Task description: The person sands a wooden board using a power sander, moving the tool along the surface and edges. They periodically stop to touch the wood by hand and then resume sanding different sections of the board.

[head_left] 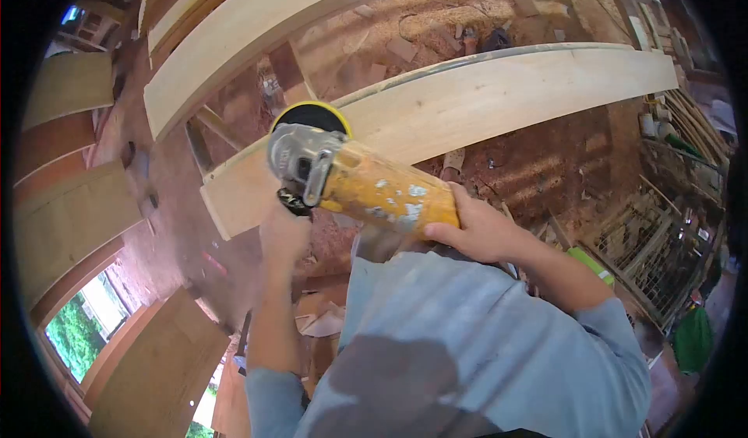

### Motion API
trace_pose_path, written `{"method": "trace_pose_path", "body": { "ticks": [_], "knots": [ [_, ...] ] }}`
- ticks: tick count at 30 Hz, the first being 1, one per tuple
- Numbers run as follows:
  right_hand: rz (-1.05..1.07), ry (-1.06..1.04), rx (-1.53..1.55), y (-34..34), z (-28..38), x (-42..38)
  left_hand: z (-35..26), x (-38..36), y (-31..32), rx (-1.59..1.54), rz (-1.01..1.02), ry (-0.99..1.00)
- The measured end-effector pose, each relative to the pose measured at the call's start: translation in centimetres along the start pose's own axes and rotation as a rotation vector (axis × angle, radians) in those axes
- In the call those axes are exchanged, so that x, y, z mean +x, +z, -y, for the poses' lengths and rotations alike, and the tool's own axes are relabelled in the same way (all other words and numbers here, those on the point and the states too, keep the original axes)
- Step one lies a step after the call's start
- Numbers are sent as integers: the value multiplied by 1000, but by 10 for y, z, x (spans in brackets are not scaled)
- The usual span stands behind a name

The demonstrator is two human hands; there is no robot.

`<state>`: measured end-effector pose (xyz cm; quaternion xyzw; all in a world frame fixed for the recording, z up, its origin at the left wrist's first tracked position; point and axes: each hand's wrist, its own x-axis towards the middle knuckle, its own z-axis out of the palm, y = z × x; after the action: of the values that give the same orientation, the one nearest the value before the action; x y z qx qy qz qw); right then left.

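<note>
Right of the disc (312, 117), a reach has open room above the plank (514, 95). Beyond, a gap drops to the floor (351, 68), bounded by a second board (234, 41) and interrupted at the left by a crosspiece (290, 72). The shirt (436, 313) crowds the grinder's (389, 189) near side; a wire grid (639, 239) obstructs the far right.

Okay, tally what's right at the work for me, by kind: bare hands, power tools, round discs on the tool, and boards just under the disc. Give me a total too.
Hands: 2 (left hand, right hand)
Yellow power tool: 1
Yellow-rimmed disc: 1
Pale board: 1
Total: 5
</note>
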<state>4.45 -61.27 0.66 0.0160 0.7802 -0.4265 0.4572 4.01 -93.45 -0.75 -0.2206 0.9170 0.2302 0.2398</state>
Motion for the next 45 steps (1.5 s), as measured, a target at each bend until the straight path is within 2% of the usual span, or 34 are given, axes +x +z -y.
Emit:
{"method": "trace_pose_path", "body": {
  "ticks": [2,6,7,9,11,13,17,23,25,27,29,30,31,33,35,36,38,39,40,41,43,45],
  "knots": [
    [31,-55,-28,15,9,13,34,15,-4,40,7,-94],
    [68,7,-10,20,25,15,58,29,-7,-23,41,-36],
    [55,14,26,20,19,13,50,27,-7,-25,42,-44],
    [58,23,48,16,4,6,29,28,0,13,15,85],
    [-16,-43,241,10,-16,-8,4,26,10,7,23,128],
    [-39,-26,324,2,-37,-22,-25,24,14,-10,129,171],
    [-154,-28,530,-11,-80,-47,-78,21,28,66,164,187],
    [-217,16,632,-41,-123,-75,-140,22,56,102,175,376],
    [-216,53,641,-49,-147,-80,-162,21,56,105,275,395],
    [-239,26,632,-53,-155,-83,-166,22,70,81,238,412],
    [-287,85,635,-51,-159,-84,-174,27,79,101,223,484],
    [-244,117,655,-47,-150,-83,-174,28,80,85,219,503],
    [-208,148,684,-41,-144,-83,-167,28,80,71,220,529],
    [-229,-26,585,-23,-158,-72,-146,29,96,122,70,587],
    [-202,-98,599,-2,-170,-52,-121,31,91,142,68,550],
    [-254,-96,615,4,-154,-47,-102,37,92,142,71,544],
    [-92,-230,715,11,-113,-38,-70,43,83,152,94,510],
    [-170,-222,577,24,-124,-38,-60,31,72,164,107,484],
    [-87,-168,578,15,-90,-44,-51,29,61,49,142,476],
    [-134,-261,458,19,-86,-39,-41,27,56,-68,181,465],
    [-157,-230,388,25,-85,-28,-22,26,47,-78,226,428],
    [-106,-23,205,32,-86,-17,-9,30,46,-98,222,402]
  ]
}}
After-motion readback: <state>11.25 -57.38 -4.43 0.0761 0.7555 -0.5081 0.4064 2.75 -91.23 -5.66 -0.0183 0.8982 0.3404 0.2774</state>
